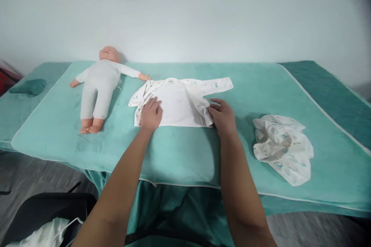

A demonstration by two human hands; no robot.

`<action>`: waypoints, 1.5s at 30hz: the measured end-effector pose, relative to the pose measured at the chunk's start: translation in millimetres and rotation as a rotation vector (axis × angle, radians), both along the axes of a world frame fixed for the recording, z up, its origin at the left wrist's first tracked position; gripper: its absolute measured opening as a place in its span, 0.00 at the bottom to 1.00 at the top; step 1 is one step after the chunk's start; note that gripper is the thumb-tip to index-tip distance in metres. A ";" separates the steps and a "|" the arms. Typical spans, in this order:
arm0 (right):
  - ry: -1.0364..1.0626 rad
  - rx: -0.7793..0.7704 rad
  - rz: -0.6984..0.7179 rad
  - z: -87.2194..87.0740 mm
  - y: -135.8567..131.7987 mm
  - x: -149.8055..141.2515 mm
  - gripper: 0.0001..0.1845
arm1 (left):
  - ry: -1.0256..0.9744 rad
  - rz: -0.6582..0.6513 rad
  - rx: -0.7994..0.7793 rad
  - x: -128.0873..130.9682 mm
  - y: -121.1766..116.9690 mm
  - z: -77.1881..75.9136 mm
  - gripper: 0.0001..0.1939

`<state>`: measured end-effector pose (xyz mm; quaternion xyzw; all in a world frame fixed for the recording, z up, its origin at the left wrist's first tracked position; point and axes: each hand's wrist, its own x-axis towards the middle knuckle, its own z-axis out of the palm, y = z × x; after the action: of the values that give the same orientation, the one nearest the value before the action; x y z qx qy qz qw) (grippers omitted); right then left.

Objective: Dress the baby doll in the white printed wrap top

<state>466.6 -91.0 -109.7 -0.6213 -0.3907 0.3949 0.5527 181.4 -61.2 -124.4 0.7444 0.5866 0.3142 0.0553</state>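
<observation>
A small white baby shirt (176, 102) with a sparse coloured print lies opened out on the green bed cover, its inside facing up. My left hand (151, 114) rests flat on its left front panel, fingers stretched out. My right hand (222, 117) pinches the edge of the right front panel, which is partly lifted and folded inward. The shirt's right sleeve extends out to the right; the left one slants down beside the panel. A baby doll (100, 83) in a white cloth body lies on its back to the left, one hand at the shirt's left shoulder.
Crumpled white printed baby pants (282, 146) with a gathered waistband lie to the right. The green bed cover (179, 154) ends at a piped front edge. A white wall (185, 15) stands behind. At the lower left is a black chair (37, 208) with cloth on it.
</observation>
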 end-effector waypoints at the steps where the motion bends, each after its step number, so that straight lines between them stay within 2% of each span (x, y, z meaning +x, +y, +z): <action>1: 0.010 0.004 -0.015 0.9 -0.6 0.8 0.29 | 0.000 0.000 0.001 0.0 0.2 -0.3 0.18; 5: 0.070 0.020 -0.039 5.2 -2.7 0.5 0.26 | -0.003 -0.003 0.000 0.1 0.8 -1.3 0.17; 11: 0.099 0.034 0.028 5.3 -3.5 -2.1 0.25 | 0.002 0.000 -0.004 0.3 0.0 0.1 0.18; 14: -0.031 0.030 0.061 3.4 -3.4 0.3 0.26 | -0.001 0.002 -0.008 0.2 0.1 0.4 0.18; 19: -0.496 0.042 -0.058 6.9 -6.3 6.5 0.22 | 0.004 0.000 -0.005 0.1 0.6 -0.1 0.18; 21: -0.608 0.015 -0.053 9.5 -8.7 7.1 0.20 | 0.011 0.001 -0.004 0.2 0.5 -0.1 0.18; 24: -0.581 0.014 -0.004 10.7 -13.3 5.8 0.20 | 0.011 0.000 -0.001 0.4 0.2 0.0 0.18; 27: -0.505 0.033 0.005 7.8 -21.0 3.2 0.24 | 0.005 0.004 0.003 0.6 0.2 0.0 0.18; 29: -0.543 0.052 -0.005 4.5 -29.4 1.3 0.25 | 0.005 0.008 0.006 0.7 0.2 0.0 0.18; 33: -0.689 0.195 0.027 -2.4 -51.2 -2.6 0.20 | 0.002 0.004 0.005 0.9 -0.4 0.8 0.18; 37: -0.721 0.327 0.040 -5.5 -67.1 -6.4 0.18 | -0.011 0.001 -0.014 1.2 -1.0 1.5 0.18; 40: -0.719 0.352 -0.008 3.0 -71.8 -12.7 0.16 | -0.009 0.006 -0.018 1.3 -0.7 1.0 0.18; 43: -0.704 0.363 -0.009 25.4 -71.1 -29.2 0.15 | -0.004 0.009 -0.013 1.2 -0.4 0.2 0.18; 45: -0.658 0.394 0.045 43.4 -63.7 -48.4 0.15 | -0.005 0.011 -0.010 1.1 -0.9 0.3 0.18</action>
<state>418.1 -154.7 -66.3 -0.5881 -0.6291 0.1036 0.4977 182.5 -62.1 -124.1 0.7401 0.5921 0.3133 0.0590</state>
